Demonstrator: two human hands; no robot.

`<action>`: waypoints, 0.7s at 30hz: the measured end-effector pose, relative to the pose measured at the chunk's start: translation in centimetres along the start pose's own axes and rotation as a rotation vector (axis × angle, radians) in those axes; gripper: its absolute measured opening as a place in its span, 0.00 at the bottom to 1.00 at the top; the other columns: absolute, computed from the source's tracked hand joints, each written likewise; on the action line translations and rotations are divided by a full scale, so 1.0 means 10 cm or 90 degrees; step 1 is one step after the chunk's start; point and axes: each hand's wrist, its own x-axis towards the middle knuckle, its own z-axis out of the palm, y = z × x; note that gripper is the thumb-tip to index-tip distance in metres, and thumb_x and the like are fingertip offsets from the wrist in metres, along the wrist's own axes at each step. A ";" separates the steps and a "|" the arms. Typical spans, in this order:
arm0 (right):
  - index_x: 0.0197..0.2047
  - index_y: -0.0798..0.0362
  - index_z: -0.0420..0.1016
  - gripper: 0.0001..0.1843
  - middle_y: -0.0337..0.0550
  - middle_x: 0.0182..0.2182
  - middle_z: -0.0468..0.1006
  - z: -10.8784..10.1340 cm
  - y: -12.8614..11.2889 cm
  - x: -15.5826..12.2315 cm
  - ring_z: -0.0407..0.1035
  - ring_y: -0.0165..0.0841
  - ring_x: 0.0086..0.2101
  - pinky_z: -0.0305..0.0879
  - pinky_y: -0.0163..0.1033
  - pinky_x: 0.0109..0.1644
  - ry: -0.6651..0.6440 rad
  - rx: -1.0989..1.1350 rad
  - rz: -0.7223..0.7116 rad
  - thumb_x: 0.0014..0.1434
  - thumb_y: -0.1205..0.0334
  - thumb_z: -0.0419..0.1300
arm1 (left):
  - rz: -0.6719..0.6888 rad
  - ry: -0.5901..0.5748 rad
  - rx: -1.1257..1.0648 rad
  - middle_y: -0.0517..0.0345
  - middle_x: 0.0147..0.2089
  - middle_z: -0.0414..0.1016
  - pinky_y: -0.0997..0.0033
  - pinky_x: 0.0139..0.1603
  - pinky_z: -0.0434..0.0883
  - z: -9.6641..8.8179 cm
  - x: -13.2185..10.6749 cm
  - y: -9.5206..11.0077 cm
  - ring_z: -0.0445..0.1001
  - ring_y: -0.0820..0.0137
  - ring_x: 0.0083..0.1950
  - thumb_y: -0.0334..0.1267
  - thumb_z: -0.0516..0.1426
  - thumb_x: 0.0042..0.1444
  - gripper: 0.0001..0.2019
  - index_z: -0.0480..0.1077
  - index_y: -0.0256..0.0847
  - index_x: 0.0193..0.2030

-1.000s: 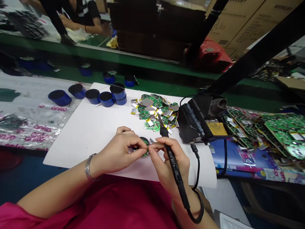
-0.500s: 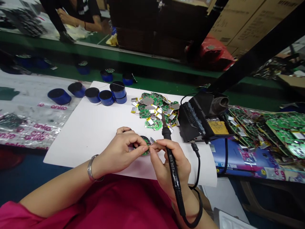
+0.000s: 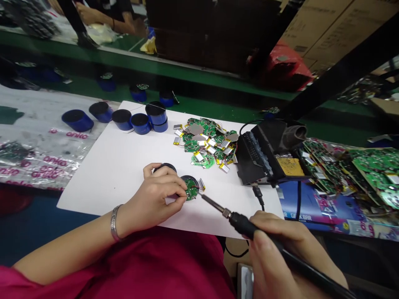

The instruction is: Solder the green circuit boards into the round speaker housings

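Note:
My left hand (image 3: 163,193) is closed at the left edge of a round green circuit board (image 3: 191,189) seated in a black ring. Its thumb and forefinger pinch at that edge; any wire between them is too small to make out. Behind my knuckles another black round part (image 3: 166,167) shows partly. A small silver battery (image 3: 202,184) stands at the board's right edge. My right hand (image 3: 289,249) grips a black soldering iron (image 3: 243,224), whose metal tip points left and sits close to the board's right edge; contact cannot be made out.
Behind my hands lies a heap of circuit boards and batteries (image 3: 205,143) on the white sheet (image 3: 109,166). Several blue cylinders (image 3: 141,123) stand at back left. To the right are the black iron stand (image 3: 258,166) with a yellow sponge (image 3: 289,166) and stacked green boards (image 3: 374,166). Across the bench is another person's arm (image 3: 93,16).
My right hand has drawn away from the left, down and to the right. The soldering iron has swung from pointing up at the heap to pointing its tip at the round board.

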 end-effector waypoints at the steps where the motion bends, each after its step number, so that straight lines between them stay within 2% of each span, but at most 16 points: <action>1: 0.32 0.53 0.74 0.02 0.38 0.24 0.75 -0.01 -0.02 -0.01 0.72 0.31 0.25 0.68 0.36 0.27 -0.022 0.005 -0.016 0.56 0.65 0.63 | -0.003 -0.007 0.002 0.67 0.36 0.82 0.54 0.60 0.49 0.01 0.00 0.00 0.75 0.68 0.43 0.31 0.60 0.57 0.08 0.74 0.45 0.28; 3: 0.33 0.52 0.71 0.03 0.36 0.23 0.72 -0.04 -0.03 -0.02 0.70 0.30 0.23 0.67 0.35 0.26 -0.093 0.020 -0.054 0.55 0.68 0.62 | -0.014 -0.017 0.004 0.67 0.36 0.82 0.54 0.60 0.49 0.02 0.01 0.01 0.75 0.69 0.42 0.30 0.60 0.57 0.08 0.74 0.44 0.28; 7: 0.39 0.53 0.67 0.09 0.36 0.25 0.71 -0.10 -0.02 0.04 0.68 0.27 0.23 0.67 0.34 0.27 -0.298 0.014 -0.114 0.54 0.73 0.59 | -0.036 -0.020 0.016 0.67 0.35 0.82 0.54 0.60 0.49 0.02 0.03 0.03 0.75 0.69 0.42 0.30 0.59 0.56 0.08 0.73 0.43 0.27; 9: 0.40 0.52 0.66 0.12 0.36 0.25 0.71 -0.11 0.00 0.07 0.68 0.27 0.23 0.66 0.34 0.26 -0.361 0.002 -0.151 0.54 0.75 0.59 | -0.040 -0.022 0.026 0.66 0.35 0.82 0.53 0.60 0.49 0.03 0.03 0.04 0.75 0.69 0.42 0.30 0.59 0.55 0.08 0.72 0.43 0.27; 13: 0.41 0.52 0.64 0.14 0.36 0.24 0.69 -0.10 0.01 0.08 0.66 0.28 0.23 0.65 0.34 0.26 -0.385 -0.009 -0.187 0.53 0.76 0.59 | -0.044 -0.013 0.041 0.67 0.34 0.81 0.53 0.59 0.49 0.04 0.02 0.06 0.75 0.68 0.42 0.28 0.58 0.54 0.07 0.71 0.42 0.26; 21: 0.40 0.51 0.62 0.13 0.35 0.24 0.69 -0.03 -0.01 0.05 0.65 0.28 0.23 0.66 0.35 0.26 -0.387 -0.056 -0.197 0.54 0.73 0.60 | -0.048 -0.002 0.063 0.67 0.34 0.81 0.53 0.58 0.50 0.05 0.03 0.09 0.76 0.69 0.41 0.27 0.58 0.52 0.08 0.70 0.42 0.26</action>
